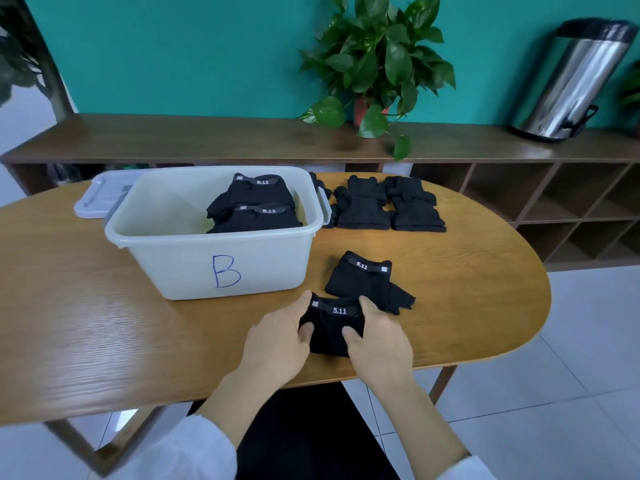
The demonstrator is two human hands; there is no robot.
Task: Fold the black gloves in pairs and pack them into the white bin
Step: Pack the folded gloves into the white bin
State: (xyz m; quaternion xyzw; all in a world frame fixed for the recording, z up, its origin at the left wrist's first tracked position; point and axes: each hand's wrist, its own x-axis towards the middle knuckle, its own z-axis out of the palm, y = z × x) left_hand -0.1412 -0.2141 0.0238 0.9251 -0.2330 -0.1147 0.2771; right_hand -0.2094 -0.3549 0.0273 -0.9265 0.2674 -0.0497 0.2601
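Teal wall [173,53] across the top of the frame, pale tiled floor [554,393] at lower right and along the bottom. Against the wall, a long brown shelf unit [173,140] with open cubbies at right; on its top, a leafy potted plant [377,60] at upper centre and a steel canister [571,77] with black trim at upper right, blurred. In front, an oval wooden table [86,323] with visible grain, filling the middle and left of the frame on slanted legs.

On the table at centre left, a white bin [221,261] marked with a blue "B" on its near wall, holding two folded black bundles [254,206] with "5.11" tabs toward its right side. Behind the bin at left, partly hidden, a clear lid [100,199] lying flat. Right of the bin, near the table's far edge, unfolded gloves [384,206] laid in a row, touching one another. Nearer, at centre, a single glove [363,282] lying flat, cuff tab upward, fingers trailing to lower right.

Just below it, overlapping its lower edge, a folded pair [329,327] with a "5.11" tab. Left hand [277,341] gripping its left edge, fingers curled round the fabric, thumb on top. Right hand [377,341] gripping the right edge likewise, thumb on the fabric. White sleeves at the bottom of the frame.
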